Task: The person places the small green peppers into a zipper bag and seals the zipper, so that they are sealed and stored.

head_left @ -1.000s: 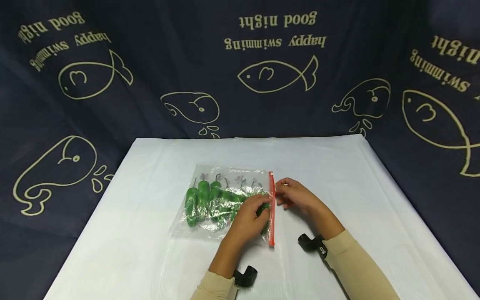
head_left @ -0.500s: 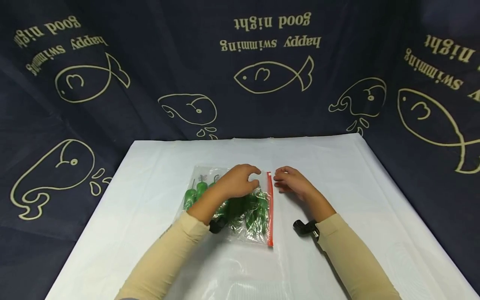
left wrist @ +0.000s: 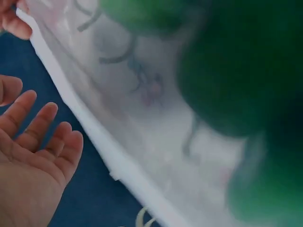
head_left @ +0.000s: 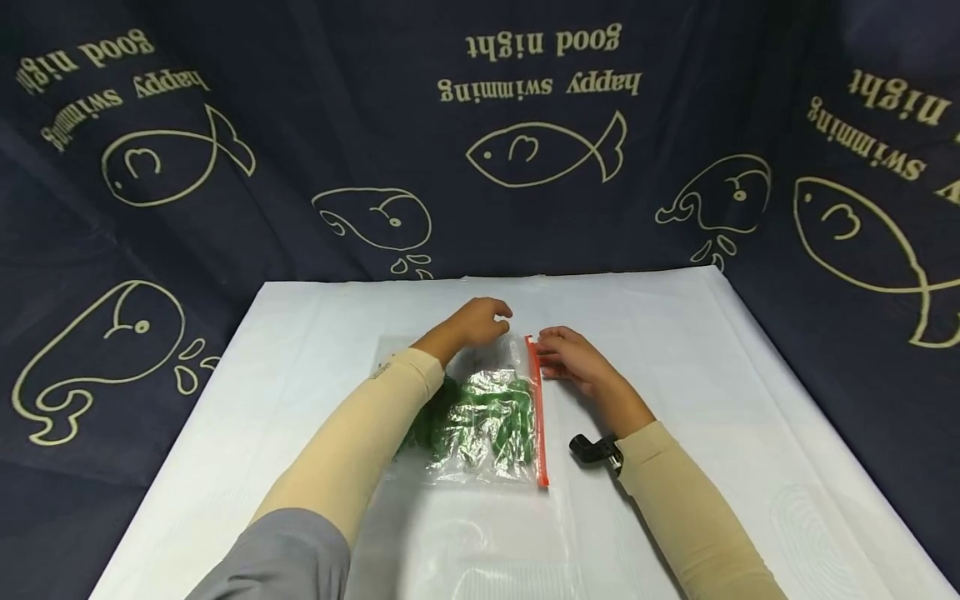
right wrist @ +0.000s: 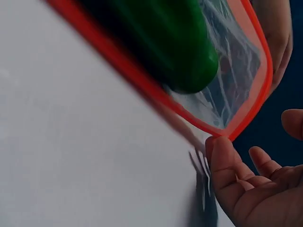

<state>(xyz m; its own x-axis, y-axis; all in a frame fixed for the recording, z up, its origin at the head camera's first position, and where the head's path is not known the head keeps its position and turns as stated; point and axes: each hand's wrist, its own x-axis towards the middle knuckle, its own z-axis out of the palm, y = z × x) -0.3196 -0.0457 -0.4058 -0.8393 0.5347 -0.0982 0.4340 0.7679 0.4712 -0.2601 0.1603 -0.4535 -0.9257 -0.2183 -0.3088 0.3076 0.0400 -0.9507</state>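
Observation:
A clear zip bag with a red zip strip along its right side lies on the white table. Inside are several glossy green peppers with thin stems, partly hidden by my left arm. Past the bag's far edge hovers my left hand, its fingers loosely bent and nothing in them; the palm shows in the left wrist view. At the strip's far corner, my right hand touches the red edge with its fingertips, the thumb standing apart. In the right wrist view, the bag's mouth gapes around a green pepper.
A dark blue curtain with fish and whale outlines hangs behind and beside the white table. A black wrist camera sits on the right wrist.
My left hand has left the peppers near the strip and moved away over the bag's far edge. My right hand has shifted slightly left and farther back, and the strip's far end now leans left.

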